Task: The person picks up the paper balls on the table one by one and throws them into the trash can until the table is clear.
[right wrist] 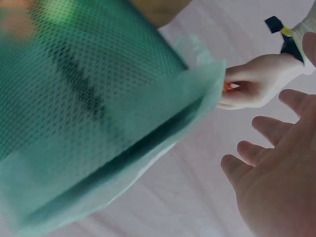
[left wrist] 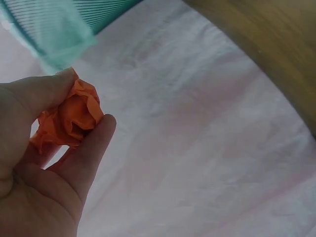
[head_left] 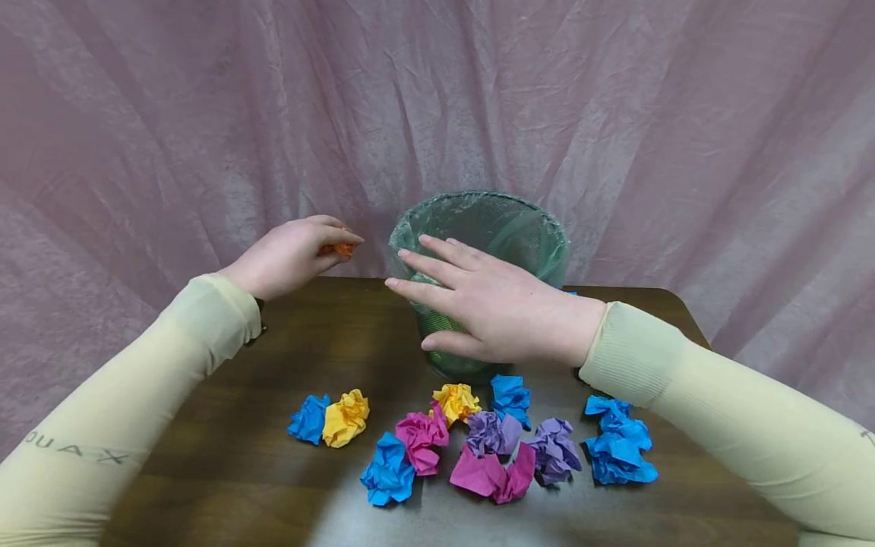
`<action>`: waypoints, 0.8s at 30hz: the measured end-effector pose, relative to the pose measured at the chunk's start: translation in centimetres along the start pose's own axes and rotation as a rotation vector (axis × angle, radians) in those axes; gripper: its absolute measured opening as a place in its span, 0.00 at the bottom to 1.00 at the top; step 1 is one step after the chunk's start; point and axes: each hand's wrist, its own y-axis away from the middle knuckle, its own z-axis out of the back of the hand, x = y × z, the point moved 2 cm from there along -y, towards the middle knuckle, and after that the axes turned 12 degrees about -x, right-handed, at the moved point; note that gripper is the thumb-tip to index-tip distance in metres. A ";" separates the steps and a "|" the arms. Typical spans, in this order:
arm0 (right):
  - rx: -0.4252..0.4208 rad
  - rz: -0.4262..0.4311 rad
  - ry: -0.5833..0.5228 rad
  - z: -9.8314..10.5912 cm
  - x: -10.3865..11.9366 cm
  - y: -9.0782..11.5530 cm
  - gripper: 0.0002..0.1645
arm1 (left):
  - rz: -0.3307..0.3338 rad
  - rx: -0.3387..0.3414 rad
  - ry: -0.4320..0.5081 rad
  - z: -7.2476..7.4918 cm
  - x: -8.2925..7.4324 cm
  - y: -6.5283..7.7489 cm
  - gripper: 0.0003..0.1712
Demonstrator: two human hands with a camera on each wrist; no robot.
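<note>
Between thumb and fingers, my left hand [head_left: 290, 254] pinches a crumpled ball of orange paper [left wrist: 74, 116], held in the air left of a mesh waste bin [head_left: 454, 346]. A thin greenish bag lines the bin and folds over its rim. My right hand [head_left: 495, 304] is spread in front of the bin's near side, fingers extended and holding nothing. In the right wrist view, the fingers of this hand [right wrist: 281, 163] stand apart from the bin [right wrist: 98, 89]. Blurred orange and light green shapes show through the mesh there.
Crumpled paper balls lie on the dark wooden table [head_left: 260, 486]: blue [head_left: 388, 469], yellow [head_left: 345, 418], pink [head_left: 422, 439], purple [head_left: 554, 450] and more blue at the right [head_left: 618, 444]. A pink curtain [head_left: 328, 114] hangs behind the table's back edge.
</note>
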 end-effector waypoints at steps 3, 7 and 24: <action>0.024 -0.046 0.011 0.5 -0.8 0.6 0.46 | -0.030 -0.020 -0.002 0.7 -0.9 -0.8 0.19; 0.041 -0.114 0.027 1.0 -2.1 1.4 0.46 | -0.078 -0.056 0.007 1.5 -2.2 -1.8 0.19; 0.094 -0.307 -0.013 1.3 -5.8 5.1 0.47 | -0.212 -0.043 0.057 0.0 -8.5 -6.3 0.23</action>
